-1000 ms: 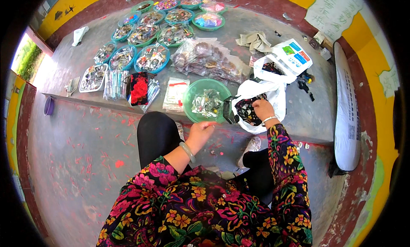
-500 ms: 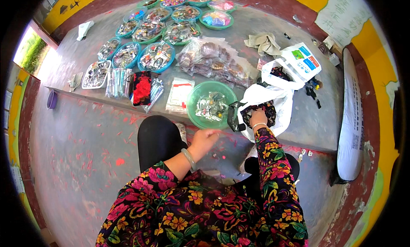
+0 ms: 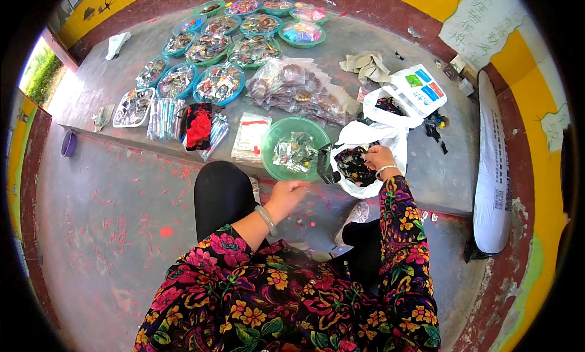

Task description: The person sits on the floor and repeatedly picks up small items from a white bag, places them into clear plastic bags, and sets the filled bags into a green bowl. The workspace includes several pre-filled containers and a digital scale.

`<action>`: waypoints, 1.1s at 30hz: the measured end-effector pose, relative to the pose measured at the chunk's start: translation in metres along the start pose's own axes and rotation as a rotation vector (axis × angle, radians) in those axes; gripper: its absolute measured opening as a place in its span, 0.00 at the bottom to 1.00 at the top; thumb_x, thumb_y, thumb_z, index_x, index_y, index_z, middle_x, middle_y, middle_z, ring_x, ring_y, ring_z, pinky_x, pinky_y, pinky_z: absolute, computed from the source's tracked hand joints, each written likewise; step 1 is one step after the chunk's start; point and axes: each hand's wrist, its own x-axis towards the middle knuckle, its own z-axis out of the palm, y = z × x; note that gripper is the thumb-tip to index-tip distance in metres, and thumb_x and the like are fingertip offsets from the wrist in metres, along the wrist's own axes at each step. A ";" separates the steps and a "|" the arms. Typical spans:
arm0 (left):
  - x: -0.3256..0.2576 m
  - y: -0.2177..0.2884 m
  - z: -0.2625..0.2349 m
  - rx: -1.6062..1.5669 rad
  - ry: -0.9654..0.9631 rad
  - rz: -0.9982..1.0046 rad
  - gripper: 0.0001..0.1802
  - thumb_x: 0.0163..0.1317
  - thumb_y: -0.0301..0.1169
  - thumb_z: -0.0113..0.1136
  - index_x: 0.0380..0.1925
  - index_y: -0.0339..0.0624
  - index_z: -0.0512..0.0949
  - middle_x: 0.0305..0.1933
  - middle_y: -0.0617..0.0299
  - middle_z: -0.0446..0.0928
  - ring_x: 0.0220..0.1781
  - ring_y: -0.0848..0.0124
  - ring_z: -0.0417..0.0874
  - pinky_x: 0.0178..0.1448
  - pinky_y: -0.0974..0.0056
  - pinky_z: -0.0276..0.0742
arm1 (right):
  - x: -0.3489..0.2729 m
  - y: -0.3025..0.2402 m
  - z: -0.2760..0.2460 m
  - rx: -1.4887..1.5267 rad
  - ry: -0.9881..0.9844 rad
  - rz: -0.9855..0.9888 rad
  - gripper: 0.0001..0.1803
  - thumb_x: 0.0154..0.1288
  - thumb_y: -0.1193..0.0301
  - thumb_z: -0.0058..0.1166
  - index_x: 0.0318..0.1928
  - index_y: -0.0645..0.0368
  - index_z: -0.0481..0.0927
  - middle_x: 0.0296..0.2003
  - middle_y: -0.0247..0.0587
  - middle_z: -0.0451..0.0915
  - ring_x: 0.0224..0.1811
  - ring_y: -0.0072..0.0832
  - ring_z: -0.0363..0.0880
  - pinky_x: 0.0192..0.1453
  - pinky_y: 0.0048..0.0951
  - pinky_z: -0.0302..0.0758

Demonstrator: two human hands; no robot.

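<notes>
My right hand (image 3: 379, 159), a bracelet on its wrist, is over the mouth of an open white plastic bag (image 3: 397, 146). Its fingers are pinched together; what they hold is too small to make out. Inside the bag lies a heap of small, mostly dark pieces (image 3: 352, 167). Left of it stands a green basin (image 3: 272, 130) holding several small clear packets (image 3: 297, 151). My left hand (image 3: 289, 197), with a pale bangle, hovers in front of the basin, fingers curled closed; anything inside them is hidden.
A black plastic piece (image 3: 328, 164) hangs between basin and bag. Behind are clear packs of beads (image 3: 298, 87) and several filled basins (image 3: 219, 83). White packets (image 3: 251, 137), a red-and-black pouch (image 3: 199, 128) and a second white bag (image 3: 417, 95) lie along the raised ledge (image 3: 445, 181).
My right hand has risen from deep in the bag to its right side, uncovering more of the dark pieces. My left hand stays nearly in place. The whole view has shifted slightly.
</notes>
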 end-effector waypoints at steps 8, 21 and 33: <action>-0.001 -0.005 -0.006 0.151 -0.003 -0.009 0.13 0.56 0.30 0.50 0.38 0.40 0.80 0.24 0.70 0.74 0.23 0.83 0.67 0.27 0.76 0.64 | -0.111 -0.061 0.000 0.544 -0.207 -0.192 0.15 0.55 0.77 0.52 0.45 0.62 0.72 0.29 0.35 0.77 0.27 0.21 0.78 0.23 0.15 0.69; 0.002 -0.014 -0.004 0.203 -0.044 -0.021 0.13 0.57 0.33 0.51 0.39 0.43 0.80 0.22 0.71 0.72 0.22 0.83 0.67 0.25 0.76 0.62 | -0.162 -0.055 0.061 0.506 -0.206 -0.519 0.11 0.53 0.83 0.53 0.39 0.66 0.76 0.32 0.32 0.78 0.34 0.15 0.74 0.36 0.15 0.71; 0.009 -0.030 -0.003 0.565 0.036 0.136 0.12 0.53 0.32 0.54 0.37 0.40 0.79 0.23 0.55 0.77 0.26 0.69 0.77 0.33 0.65 0.71 | -0.168 -0.065 0.085 -0.102 -0.036 -0.900 0.09 0.48 0.79 0.52 0.33 0.63 0.78 0.27 0.42 0.76 0.29 0.35 0.76 0.33 0.28 0.72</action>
